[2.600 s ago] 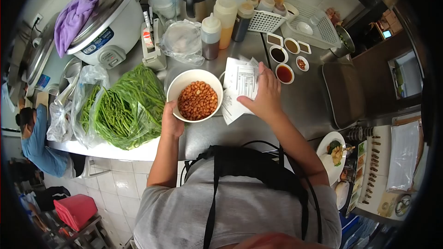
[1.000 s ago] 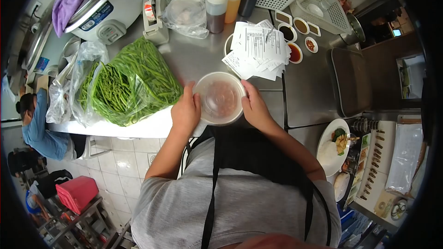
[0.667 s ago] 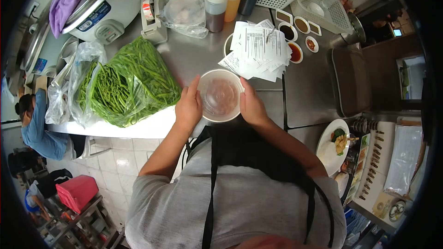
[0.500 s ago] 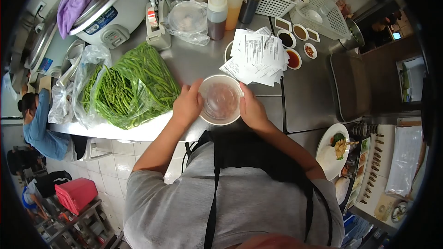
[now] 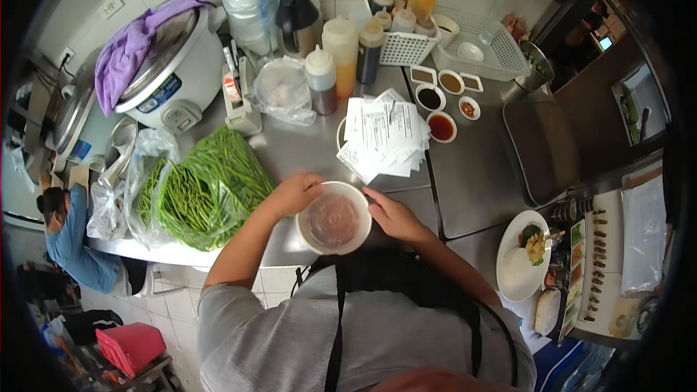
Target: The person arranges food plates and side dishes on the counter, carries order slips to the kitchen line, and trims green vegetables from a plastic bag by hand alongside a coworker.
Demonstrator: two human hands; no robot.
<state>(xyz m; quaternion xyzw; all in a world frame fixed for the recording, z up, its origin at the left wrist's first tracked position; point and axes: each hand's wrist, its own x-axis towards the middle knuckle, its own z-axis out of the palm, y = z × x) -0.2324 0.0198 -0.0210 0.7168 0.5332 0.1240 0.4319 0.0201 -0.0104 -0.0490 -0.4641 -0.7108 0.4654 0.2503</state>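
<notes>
Between my two hands is a round white bowl, close in front of my apron at the counter's near edge. Something clear and shiny lies over its pinkish contents; whether that is a lid or liquid I cannot tell. My left hand grips the upper left of the rim, and my right hand holds the right side with the thumb along the rim. Just beyond the bowl lies a pile of printed paper slips, partly covering another round white rim. Left of my left hand sits a clear plastic bag of long green vegetable stems.
Squeeze bottles, a rice cooker and a white basket line the back. Small sauce dishes sit right of the slips. A plate with rice and food stands at right. A person in blue is at far left.
The bowl has come nearer my body, both hands still on it. My left hand has shifted toward the top of the rim. The camera view has tilted, so the counter appears lower.
</notes>
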